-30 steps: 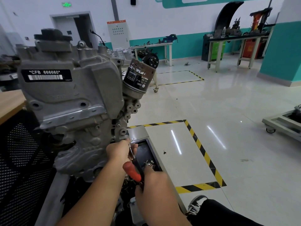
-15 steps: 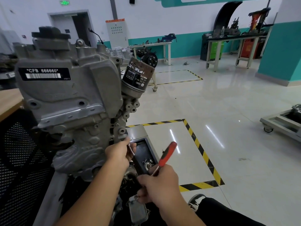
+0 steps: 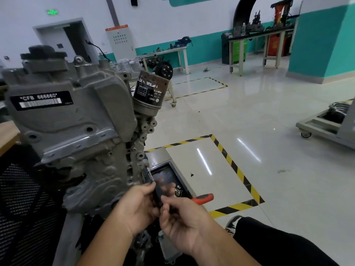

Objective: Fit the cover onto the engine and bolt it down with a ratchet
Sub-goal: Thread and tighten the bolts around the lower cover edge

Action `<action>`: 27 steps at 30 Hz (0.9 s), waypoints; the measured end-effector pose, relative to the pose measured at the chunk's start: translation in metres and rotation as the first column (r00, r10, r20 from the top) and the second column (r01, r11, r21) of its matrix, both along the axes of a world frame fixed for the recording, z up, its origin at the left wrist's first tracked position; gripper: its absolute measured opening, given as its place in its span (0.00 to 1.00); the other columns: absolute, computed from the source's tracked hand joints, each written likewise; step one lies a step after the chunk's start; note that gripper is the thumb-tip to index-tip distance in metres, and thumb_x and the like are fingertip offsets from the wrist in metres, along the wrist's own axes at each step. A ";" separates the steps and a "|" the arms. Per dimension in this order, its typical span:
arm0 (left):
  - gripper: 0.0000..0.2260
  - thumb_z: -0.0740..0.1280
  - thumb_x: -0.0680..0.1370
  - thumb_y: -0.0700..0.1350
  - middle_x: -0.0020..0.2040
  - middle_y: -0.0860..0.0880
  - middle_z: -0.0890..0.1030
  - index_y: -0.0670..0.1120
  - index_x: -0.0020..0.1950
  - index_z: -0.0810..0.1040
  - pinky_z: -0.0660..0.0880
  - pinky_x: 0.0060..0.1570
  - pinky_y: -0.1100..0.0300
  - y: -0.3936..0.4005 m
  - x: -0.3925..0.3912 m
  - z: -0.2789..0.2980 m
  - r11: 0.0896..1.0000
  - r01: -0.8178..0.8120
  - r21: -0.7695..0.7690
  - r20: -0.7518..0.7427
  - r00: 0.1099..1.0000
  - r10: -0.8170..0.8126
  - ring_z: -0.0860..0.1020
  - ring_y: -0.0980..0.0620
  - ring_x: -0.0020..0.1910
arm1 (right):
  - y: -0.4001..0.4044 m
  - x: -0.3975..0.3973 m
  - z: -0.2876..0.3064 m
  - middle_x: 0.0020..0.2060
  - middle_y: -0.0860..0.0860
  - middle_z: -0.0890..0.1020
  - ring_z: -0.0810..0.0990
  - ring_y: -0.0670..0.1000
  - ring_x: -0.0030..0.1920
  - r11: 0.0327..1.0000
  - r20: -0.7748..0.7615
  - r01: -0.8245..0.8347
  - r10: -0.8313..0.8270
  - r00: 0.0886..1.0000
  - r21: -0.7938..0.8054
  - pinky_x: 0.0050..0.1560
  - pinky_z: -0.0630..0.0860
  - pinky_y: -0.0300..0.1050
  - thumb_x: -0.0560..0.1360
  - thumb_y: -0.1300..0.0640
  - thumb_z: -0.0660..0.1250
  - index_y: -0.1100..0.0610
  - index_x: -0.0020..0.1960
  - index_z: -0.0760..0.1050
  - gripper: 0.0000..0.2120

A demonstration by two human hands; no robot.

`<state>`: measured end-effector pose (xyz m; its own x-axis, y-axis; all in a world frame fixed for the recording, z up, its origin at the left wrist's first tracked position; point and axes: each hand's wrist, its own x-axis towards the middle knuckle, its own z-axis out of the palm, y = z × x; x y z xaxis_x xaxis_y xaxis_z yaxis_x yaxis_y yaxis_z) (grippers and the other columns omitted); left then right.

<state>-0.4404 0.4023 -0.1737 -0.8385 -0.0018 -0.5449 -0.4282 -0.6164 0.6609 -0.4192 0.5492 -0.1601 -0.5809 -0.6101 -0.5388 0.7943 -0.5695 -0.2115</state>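
Partly hidden: ratchet (image 3: 203,198) head behind both hands (image 3: 138,206).

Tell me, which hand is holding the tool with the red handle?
The right hand. The ratchet, with its red handle, sticks out past its fingers, while the left hand steadies the dark shaft end near the engine.

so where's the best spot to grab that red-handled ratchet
Grip the red handle, coming from the right. It sticks out free to the right beyond the right hand, over the floor, while the tool's dark working end is hidden between both hands beside the engine. The handle is long and roughly level, so closing fingers around it from above or the side should hold well.
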 end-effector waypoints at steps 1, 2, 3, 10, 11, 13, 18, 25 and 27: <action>0.10 0.57 0.85 0.43 0.51 0.38 0.86 0.43 0.56 0.77 0.79 0.34 0.56 0.000 0.003 -0.001 1.000 -0.007 -0.014 0.004 1.000 0.007 0.86 0.44 0.41 | -0.003 0.004 0.001 0.28 0.57 0.76 0.76 0.47 0.21 1.000 -0.016 -0.008 0.009 1.000 0.014 0.21 0.77 0.38 0.78 0.70 0.67 0.65 0.40 0.79 0.09; 0.09 0.58 0.85 0.42 0.46 0.39 0.86 0.42 0.55 0.77 0.80 0.32 0.55 0.001 0.004 -0.002 0.999 -0.025 -0.032 0.009 1.000 0.025 0.86 0.44 0.38 | -0.007 0.007 0.000 0.26 0.57 0.77 0.77 0.48 0.21 0.998 -0.065 -0.020 0.024 0.998 0.062 0.21 0.77 0.39 0.78 0.70 0.68 0.65 0.44 0.79 0.05; 0.08 0.59 0.84 0.41 0.41 0.40 0.86 0.42 0.53 0.77 0.81 0.29 0.55 0.002 0.004 -0.004 0.997 -0.058 -0.052 0.019 0.998 0.059 0.85 0.45 0.34 | -0.011 0.011 -0.001 0.26 0.56 0.78 0.77 0.49 0.22 0.985 -0.150 -0.011 0.037 0.988 0.172 0.23 0.78 0.41 0.77 0.70 0.69 0.64 0.48 0.79 0.03; 0.04 0.65 0.80 0.34 0.40 0.39 0.82 0.38 0.53 0.79 0.78 0.26 0.59 0.017 -0.002 -0.012 0.937 -0.140 -0.319 -0.016 0.990 0.143 0.81 0.46 0.31 | -0.019 0.013 -0.020 0.45 0.51 0.84 0.85 0.51 0.43 0.477 -0.658 0.462 0.436 0.614 0.748 0.47 0.84 0.49 0.71 0.62 0.73 0.50 0.57 0.79 0.16; 0.02 0.65 0.81 0.35 0.38 0.40 0.81 0.39 0.50 0.77 0.78 0.26 0.58 0.017 -0.001 -0.010 0.949 -0.144 -0.280 -0.019 0.989 0.145 0.80 0.46 0.29 | -0.020 0.013 -0.022 0.42 0.54 0.85 0.86 0.53 0.37 0.571 -0.642 0.401 0.316 0.698 0.717 0.41 0.85 0.51 0.71 0.65 0.74 0.53 0.54 0.79 0.14; 0.03 0.63 0.82 0.39 0.37 0.40 0.81 0.42 0.50 0.75 0.80 0.28 0.55 0.015 0.003 -0.002 0.982 -0.133 -0.135 0.005 0.991 0.135 0.81 0.46 0.29 | -0.018 0.010 -0.017 0.35 0.60 0.83 0.83 0.55 0.27 0.878 -0.421 0.173 0.035 0.906 0.446 0.29 0.83 0.50 0.73 0.70 0.73 0.62 0.48 0.79 0.07; 0.05 0.60 0.84 0.40 0.38 0.40 0.84 0.44 0.54 0.76 0.77 0.38 0.54 0.010 0.011 0.006 0.987 -0.079 -0.139 -0.012 0.997 0.078 0.84 0.45 0.33 | -0.013 0.013 -0.008 0.29 0.59 0.80 0.80 0.51 0.24 0.985 -0.212 0.095 -0.063 0.975 0.143 0.25 0.81 0.43 0.71 0.70 0.74 0.67 0.44 0.82 0.03; 0.06 0.62 0.82 0.32 0.35 0.41 0.79 0.40 0.51 0.77 0.77 0.25 0.60 0.020 0.004 -0.006 0.953 -0.172 -0.250 -0.009 0.985 0.175 0.79 0.47 0.28 | -0.010 0.022 -0.018 0.44 0.46 0.84 0.84 0.48 0.44 0.400 -0.642 0.510 0.569 0.514 0.762 0.51 0.82 0.44 0.71 0.62 0.76 0.48 0.52 0.76 0.15; 0.05 0.63 0.83 0.37 0.33 0.41 0.79 0.40 0.48 0.75 0.78 0.25 0.59 0.018 0.008 -0.003 0.975 -0.174 -0.140 -0.002 0.985 0.175 0.78 0.48 0.26 | -0.010 0.022 -0.017 0.35 0.55 0.84 0.84 0.54 0.33 0.736 -0.614 0.328 0.149 0.775 0.593 0.38 0.85 0.52 0.74 0.70 0.73 0.59 0.47 0.77 0.09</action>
<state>-0.4324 0.4206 -0.1772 -0.8132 -0.2239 -0.5372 -0.3290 -0.5847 0.7416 -0.3974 0.5390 -0.1775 -0.9412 -0.1797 -0.2861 0.3151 -0.1607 -0.9354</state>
